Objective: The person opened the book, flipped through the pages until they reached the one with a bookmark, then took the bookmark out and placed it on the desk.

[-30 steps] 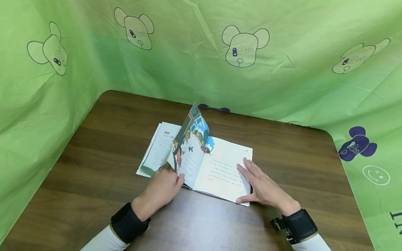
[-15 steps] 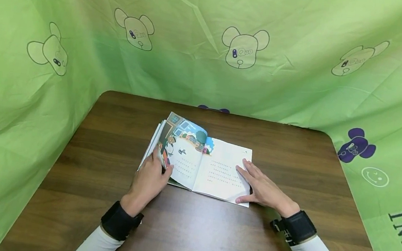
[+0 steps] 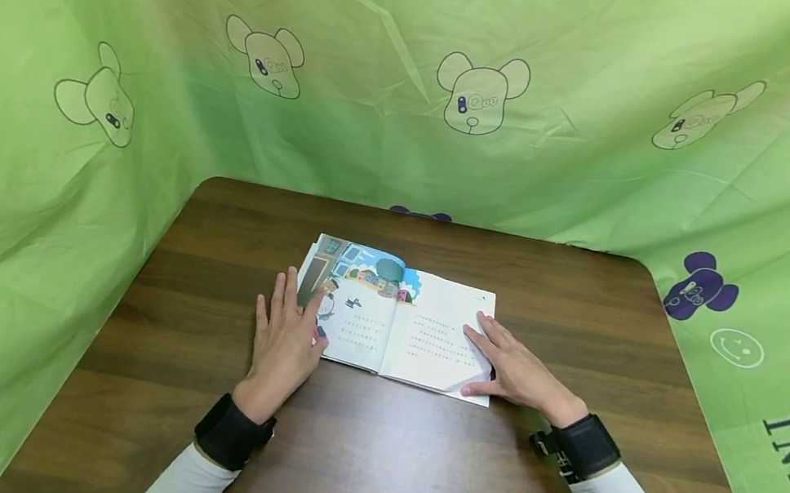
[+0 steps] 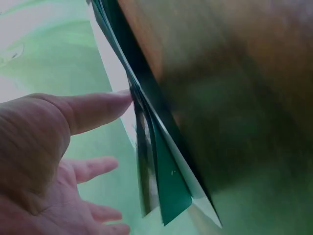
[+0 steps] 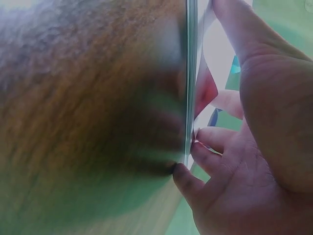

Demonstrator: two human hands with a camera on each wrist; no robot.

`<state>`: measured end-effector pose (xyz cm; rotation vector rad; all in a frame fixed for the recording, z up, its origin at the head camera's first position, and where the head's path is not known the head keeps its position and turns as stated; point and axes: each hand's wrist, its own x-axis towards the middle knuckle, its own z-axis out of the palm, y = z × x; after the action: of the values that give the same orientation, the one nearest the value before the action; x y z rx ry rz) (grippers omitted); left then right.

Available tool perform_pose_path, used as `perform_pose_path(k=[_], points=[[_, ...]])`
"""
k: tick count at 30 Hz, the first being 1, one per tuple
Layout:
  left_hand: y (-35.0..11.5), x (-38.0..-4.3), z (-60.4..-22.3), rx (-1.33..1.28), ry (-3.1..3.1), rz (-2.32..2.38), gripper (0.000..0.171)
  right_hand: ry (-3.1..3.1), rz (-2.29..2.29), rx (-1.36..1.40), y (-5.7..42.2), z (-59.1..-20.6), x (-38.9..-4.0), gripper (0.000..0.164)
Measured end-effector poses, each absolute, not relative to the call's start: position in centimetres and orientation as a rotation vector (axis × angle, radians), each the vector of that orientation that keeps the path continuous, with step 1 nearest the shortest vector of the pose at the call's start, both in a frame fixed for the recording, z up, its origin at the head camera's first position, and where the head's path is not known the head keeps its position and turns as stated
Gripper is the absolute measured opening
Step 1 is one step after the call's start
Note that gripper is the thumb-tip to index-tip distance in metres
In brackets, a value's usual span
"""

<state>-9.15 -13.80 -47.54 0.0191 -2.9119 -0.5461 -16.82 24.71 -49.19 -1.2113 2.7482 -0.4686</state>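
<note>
An illustrated book (image 3: 429,329) lies open on the wooden table, text on its right page and a street picture with text on its left page (image 3: 363,325). My left hand (image 3: 285,348) is spread at the left page's outer edge, fingers straight. In the left wrist view the thumb of the left hand (image 4: 36,142) presses the page edges (image 4: 168,181), which fan slightly apart at the corner. My right hand (image 3: 527,378) rests on the right page's outer edge with fingers extended. The right wrist view shows the right hand's fingertips (image 5: 208,156) along the book's edge, where a page bends up.
The brown table (image 3: 413,462) reaches around the book on all sides. A green cloth (image 3: 356,143) with bear-head drawings hangs behind and beside it. Black bands (image 3: 235,432) circle both wrists.
The raised left page has come down flat to the left. My left hand has moved left, let go of the page and spread its fingers; the right hand has stayed put.
</note>
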Motion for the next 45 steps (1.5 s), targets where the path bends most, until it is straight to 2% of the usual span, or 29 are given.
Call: perform_pose_path(k=[7, 13, 18, 25, 32, 37, 45], points=[[-13.4, -9.1, -48.1, -0.067, -2.983, -0.485, 0.079, 2.76, -0.483, -1.207, 24.5, -49.0, -16.7, 0.1], [-13.1, -9.0, -48.4, -0.346, -3.015, -0.372, 0.065, 2.775, -0.455, -1.196, 24.5, -49.2, -16.8, 0.096], [-13.0, -8.5, -48.4, -0.551, -3.043, -0.395, 0.073, 2.785, -0.424, -1.187, 24.3, -49.2, -16.8, 0.094], [-12.7, -8.3, -48.0, -0.495, -3.192, -0.523, 0.075, 2.831, -0.364, -1.141, 24.1, -49.1, -16.9, 0.074], [-11.6, -8.4, -48.1, -0.443, -3.254, -0.482, 0.055, 2.875, -0.359, -1.082, 23.9, -49.0, -16.7, 0.063], [-10.7, -8.5, -48.3, -0.494, -3.242, -0.513, 0.063, 2.923, -0.394, -1.059, 24.0, -49.2, -16.7, 0.062], [-9.0, -8.9, -48.0, -0.458, -3.293, -0.477, 0.084, 2.948, -0.464, -1.014, 23.9, -49.1, -16.6, 0.07]])
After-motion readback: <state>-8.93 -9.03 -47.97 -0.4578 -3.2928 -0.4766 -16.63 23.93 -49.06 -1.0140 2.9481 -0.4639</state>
